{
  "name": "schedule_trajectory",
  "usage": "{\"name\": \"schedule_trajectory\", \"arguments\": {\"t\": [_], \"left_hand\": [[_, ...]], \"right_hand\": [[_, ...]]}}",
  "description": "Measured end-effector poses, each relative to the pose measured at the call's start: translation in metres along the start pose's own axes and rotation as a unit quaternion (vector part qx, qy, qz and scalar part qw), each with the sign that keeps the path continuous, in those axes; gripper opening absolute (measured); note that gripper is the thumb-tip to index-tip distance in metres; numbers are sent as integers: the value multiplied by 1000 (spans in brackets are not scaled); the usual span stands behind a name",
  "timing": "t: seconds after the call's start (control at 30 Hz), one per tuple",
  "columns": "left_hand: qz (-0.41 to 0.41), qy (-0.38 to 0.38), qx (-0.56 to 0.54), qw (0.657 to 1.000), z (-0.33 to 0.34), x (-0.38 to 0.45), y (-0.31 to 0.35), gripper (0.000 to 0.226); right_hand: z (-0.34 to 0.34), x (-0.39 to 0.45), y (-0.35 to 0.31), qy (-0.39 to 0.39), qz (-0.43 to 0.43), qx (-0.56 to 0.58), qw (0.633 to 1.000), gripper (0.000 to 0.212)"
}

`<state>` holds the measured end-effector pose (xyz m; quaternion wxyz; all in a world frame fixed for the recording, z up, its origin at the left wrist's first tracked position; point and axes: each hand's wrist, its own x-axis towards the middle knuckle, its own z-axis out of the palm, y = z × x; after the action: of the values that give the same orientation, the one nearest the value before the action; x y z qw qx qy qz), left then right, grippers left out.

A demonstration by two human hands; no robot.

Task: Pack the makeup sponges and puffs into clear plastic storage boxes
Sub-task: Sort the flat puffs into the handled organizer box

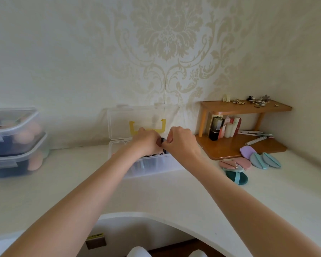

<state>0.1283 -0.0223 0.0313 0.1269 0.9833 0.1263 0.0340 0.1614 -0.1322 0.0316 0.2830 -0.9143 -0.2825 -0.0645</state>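
Note:
A clear plastic storage box (156, 166) stands open on the white desk, its lid (119, 121) with a yellow handle (146, 127) leaning against the wall. Over the box, my left hand (146, 142) and my right hand (182, 143) meet, both pinching a small dark puff (163, 140). Dark items lie in the box below the hands, mostly hidden. Loose puffs lie to the right: a dark green one (236, 177), pink ones (235, 163), teal ones (265, 160) and a lilac one (247, 152).
Two closed clear boxes (13, 143) filled with peach and dark sponges are stacked at the left. A wooden corner shelf (245, 108) at the right holds cosmetics and small trinkets. The desk's curved front edge (156, 216) is near me.

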Motion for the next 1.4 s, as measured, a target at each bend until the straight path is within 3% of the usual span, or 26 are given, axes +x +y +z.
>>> {"name": "schedule_trajectory", "arguments": {"t": [0.07,0.23,0.37,0.5,0.63,0.8,0.97,1.2,1.3,1.4], "left_hand": [[-4,-2,-17,1000,-1,-2,1,16],[5,24,-56,998,-5,-8,1,23],[28,75,-123,989,-12,-10,1,21],[82,113,-148,979,-11,-11,15,18],[122,86,-140,979,2,-7,41,18],[132,49,-136,981,12,-4,63,19],[111,47,-150,981,9,-5,60,20],[54,74,-127,988,5,-8,41,29],[22,82,-112,990,4,-9,29,31],[0,108,-142,984,0,-9,18,29]], "right_hand": [[5,4,1,-34,-3,-46,998,16],[10,10,3,-50,-32,-115,992,26],[-8,14,4,-66,-35,-60,995,23],[-50,17,24,-28,13,-22,999,17],[-79,9,57,-137,65,-199,968,22],[-74,-11,107,-231,107,-229,939,42],[-58,-10,127,-173,128,-246,945,35],[-68,1,109,-164,77,-245,952,44],[-75,3,92,-69,77,-236,966,40],[-87,7,59,46,49,-71,995,22]]}}
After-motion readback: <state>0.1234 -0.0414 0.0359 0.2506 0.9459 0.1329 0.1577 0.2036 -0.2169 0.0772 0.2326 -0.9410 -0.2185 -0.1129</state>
